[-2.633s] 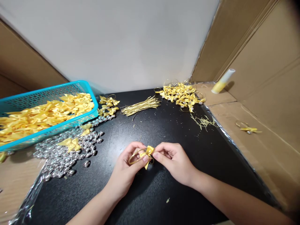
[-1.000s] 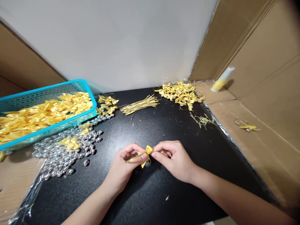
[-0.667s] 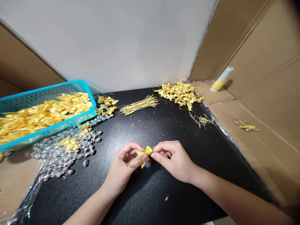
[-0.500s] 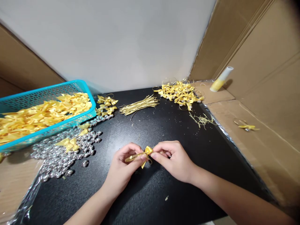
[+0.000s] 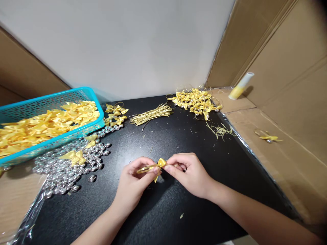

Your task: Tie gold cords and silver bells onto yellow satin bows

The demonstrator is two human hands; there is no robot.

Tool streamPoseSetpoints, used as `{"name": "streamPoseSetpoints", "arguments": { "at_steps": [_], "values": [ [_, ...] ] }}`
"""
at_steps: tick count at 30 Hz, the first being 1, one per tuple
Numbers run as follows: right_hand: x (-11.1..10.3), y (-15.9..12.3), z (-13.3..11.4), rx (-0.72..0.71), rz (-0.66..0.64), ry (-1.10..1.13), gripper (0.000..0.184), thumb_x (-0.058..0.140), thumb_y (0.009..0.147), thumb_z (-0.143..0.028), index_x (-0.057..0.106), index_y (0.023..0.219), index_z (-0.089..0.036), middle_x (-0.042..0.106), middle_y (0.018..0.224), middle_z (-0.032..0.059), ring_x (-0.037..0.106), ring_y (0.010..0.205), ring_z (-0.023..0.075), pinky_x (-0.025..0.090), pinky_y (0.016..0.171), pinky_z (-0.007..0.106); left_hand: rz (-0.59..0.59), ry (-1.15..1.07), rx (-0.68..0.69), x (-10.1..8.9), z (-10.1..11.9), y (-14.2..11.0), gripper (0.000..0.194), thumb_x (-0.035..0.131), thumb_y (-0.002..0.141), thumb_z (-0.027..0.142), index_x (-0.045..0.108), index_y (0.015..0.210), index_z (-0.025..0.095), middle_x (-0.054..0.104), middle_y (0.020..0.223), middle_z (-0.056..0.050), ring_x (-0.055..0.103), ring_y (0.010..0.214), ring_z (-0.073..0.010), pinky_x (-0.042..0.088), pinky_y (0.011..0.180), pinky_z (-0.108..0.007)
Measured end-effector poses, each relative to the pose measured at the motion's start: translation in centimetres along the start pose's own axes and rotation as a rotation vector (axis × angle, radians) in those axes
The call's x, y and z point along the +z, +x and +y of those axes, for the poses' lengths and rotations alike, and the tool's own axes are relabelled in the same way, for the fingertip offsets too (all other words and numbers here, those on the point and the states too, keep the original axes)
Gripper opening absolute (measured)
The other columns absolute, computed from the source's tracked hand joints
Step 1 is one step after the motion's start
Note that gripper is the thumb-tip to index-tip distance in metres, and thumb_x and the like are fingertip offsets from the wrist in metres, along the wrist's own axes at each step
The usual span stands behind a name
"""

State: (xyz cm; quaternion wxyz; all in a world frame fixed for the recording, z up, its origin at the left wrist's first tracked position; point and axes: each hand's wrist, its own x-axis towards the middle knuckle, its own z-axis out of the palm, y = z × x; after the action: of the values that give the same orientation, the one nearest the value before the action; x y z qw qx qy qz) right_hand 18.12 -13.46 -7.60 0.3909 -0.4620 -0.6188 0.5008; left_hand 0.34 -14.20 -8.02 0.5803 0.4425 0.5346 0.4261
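Yellow bow (image 5: 161, 162) is pinched in the left hand (image 5: 134, 180) and, seemingly, right hand (image 5: 191, 174).

Yellow-white tube (image 5: 240, 86), cardboard panels (image 5: 288, 88), pale wall (image 5: 143, 44)

There are two hands (image 5: 138, 178), one basket (image 5: 51, 140), one tube (image 5: 241, 86)

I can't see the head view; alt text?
The left hand pinches a yellow bow and gold loop over a black table; the right hand touches the bow. Silver beads and a basket of bows sit left, gold wires and piled bows beyond.
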Motion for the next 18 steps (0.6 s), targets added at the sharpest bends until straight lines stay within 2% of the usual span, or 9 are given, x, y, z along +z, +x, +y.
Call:
{"name": "streamPoseSetpoints", "arguments": {
  "at_steps": [18],
  "values": [
    [0.0,0.08,0.07,-0.003,0.0,-0.018,0.018,0.061,0.083,-0.022,0.07,0.07,-0.013,0.05,0.054,-0.0034,0.038,0.05,0.0071,0.029,0.048,0.021,0.03,-0.044,-0.019,0.24,0.04,-0.03,0.016,0.08,0.066,0.024,0.065,0.067,0.017,0.066,0.059,0.002,0.055,0.054,-0.0098,0.044,0.053,-0.017]
  ]
}}
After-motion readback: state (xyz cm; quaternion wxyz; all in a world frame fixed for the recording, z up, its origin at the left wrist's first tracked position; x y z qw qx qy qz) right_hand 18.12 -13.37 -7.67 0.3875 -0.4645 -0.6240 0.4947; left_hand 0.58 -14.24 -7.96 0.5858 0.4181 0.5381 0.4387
